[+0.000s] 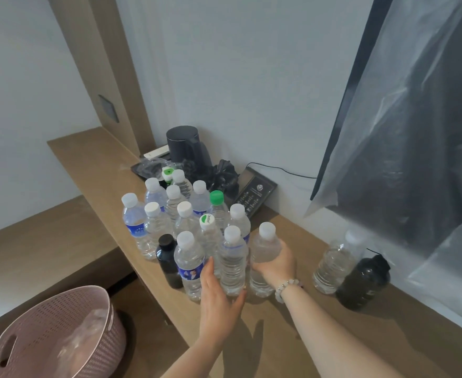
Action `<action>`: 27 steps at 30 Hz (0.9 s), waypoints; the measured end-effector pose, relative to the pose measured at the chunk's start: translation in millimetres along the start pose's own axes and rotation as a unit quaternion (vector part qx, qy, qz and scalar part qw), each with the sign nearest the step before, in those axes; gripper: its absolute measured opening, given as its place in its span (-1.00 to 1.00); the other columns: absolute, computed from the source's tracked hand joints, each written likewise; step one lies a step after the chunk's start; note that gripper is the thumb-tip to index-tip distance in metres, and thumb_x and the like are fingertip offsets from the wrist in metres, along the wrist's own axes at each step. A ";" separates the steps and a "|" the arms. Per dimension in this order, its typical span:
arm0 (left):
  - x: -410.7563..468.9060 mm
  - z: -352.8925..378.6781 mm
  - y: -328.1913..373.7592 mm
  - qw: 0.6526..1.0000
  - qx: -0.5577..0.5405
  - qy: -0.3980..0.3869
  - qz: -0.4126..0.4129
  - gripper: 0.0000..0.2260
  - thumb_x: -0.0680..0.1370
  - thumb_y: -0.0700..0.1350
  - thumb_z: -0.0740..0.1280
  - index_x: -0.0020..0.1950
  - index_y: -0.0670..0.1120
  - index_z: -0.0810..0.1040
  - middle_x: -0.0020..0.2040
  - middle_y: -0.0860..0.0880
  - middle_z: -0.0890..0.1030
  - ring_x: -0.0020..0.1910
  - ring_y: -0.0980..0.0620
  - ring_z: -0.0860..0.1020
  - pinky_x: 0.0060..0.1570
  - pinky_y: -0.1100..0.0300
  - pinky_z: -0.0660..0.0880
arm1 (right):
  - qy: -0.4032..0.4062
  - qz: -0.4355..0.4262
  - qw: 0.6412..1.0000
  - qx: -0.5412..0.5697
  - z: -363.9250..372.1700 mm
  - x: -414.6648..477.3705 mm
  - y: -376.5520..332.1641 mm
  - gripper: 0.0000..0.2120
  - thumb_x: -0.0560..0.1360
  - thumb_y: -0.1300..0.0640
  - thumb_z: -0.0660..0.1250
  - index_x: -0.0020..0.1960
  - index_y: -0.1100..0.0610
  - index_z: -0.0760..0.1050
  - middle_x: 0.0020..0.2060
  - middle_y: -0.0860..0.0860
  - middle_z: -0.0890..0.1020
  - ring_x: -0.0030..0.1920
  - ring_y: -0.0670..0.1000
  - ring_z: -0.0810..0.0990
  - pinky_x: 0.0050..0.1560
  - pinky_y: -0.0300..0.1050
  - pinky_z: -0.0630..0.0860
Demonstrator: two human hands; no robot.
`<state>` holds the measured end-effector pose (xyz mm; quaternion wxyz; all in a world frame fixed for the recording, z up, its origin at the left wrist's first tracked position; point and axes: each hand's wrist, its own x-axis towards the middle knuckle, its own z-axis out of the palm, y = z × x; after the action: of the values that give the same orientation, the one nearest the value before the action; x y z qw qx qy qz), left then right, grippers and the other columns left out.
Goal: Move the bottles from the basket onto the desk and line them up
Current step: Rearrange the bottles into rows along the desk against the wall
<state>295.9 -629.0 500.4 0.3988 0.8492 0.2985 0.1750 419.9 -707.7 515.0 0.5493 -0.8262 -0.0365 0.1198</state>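
Several clear plastic water bottles with white caps stand clustered on the wooden desk. My left hand wraps round the base of one clear bottle at the front of the cluster. My right hand, with a bead bracelet on the wrist, grips the neighbouring clear bottle to its right. A small black bottle and a blue-labelled bottle stand just left of them. The pink perforated basket sits low at the bottom left, with a crumpled clear plastic item inside.
Further right on the desk stand a clear jar-like bottle and a large black jug. A black kettle, a black bag and a dark sign sit against the wall. A plastic-covered screen hangs on the right.
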 end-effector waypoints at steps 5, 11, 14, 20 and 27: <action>14.1 14.5 15.9 0.993 -0.080 0.033 -0.080 -0.07 0.37 -0.09 0.52 0.53 -0.15 -0.04 0.51 -0.08 0.10 0.49 -0.06 0.15 0.41 0.08 0.16 | 0.034 0.020 0.999 0.007 -19.6 -9.0 10.4 -0.52 0.18 0.24 0.58 0.02 0.05 0.50 -0.13 -0.05 0.63 -0.08 -0.04 0.60 -0.06 -0.19 0.50; 30.6 29.8 36.3 0.960 -0.194 0.096 -0.177 -0.10 0.28 -0.08 0.58 0.47 -0.16 0.15 0.41 -0.14 0.27 0.40 -0.15 0.30 0.37 -0.04 0.25 | 0.063 0.023 0.997 0.030 -47.9 -16.1 19.1 -0.46 0.20 0.25 0.57 0.11 0.03 0.46 -0.10 -0.09 0.60 -0.06 -0.07 0.57 -0.02 -0.21 0.48; 38.3 32.9 39.5 0.945 -0.222 0.124 -0.207 -0.15 0.24 -0.06 0.60 0.40 -0.19 0.25 0.34 -0.16 0.37 0.32 -0.17 0.39 0.32 -0.07 0.34 | 0.083 0.019 0.996 0.030 -59.9 -20.6 21.4 -0.51 0.21 0.25 0.57 0.04 -0.01 0.46 -0.16 -0.14 0.59 -0.08 -0.08 0.58 -0.05 -0.22 0.46; 47.3 30.4 46.6 0.936 -0.225 0.148 -0.229 -0.28 0.23 -0.08 0.61 0.29 -0.23 0.39 0.22 -0.17 0.50 0.18 -0.17 0.51 0.21 -0.06 0.46 | 0.106 0.036 0.993 0.023 -75.1 -30.3 28.4 -0.56 0.19 0.24 0.55 -0.03 -0.02 0.47 -0.20 -0.16 0.59 -0.12 -0.08 0.59 -0.08 -0.24 0.46; 43.0 25.9 43.4 0.969 -0.126 0.084 -0.196 -0.27 0.32 -0.03 0.54 0.37 -0.20 0.29 0.34 -0.20 0.35 0.29 -0.24 0.38 0.27 -0.12 0.33 | 0.117 0.041 0.992 0.017 -84.5 -43.2 35.8 -0.59 0.17 0.21 0.55 -0.04 0.01 0.50 -0.19 -0.13 0.62 -0.14 -0.10 0.60 -0.18 -0.35 0.45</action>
<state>358.4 -637.9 520.8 0.5024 0.6996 0.4670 0.2003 395.7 -806.1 520.1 0.5582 -0.8259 0.0644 0.0452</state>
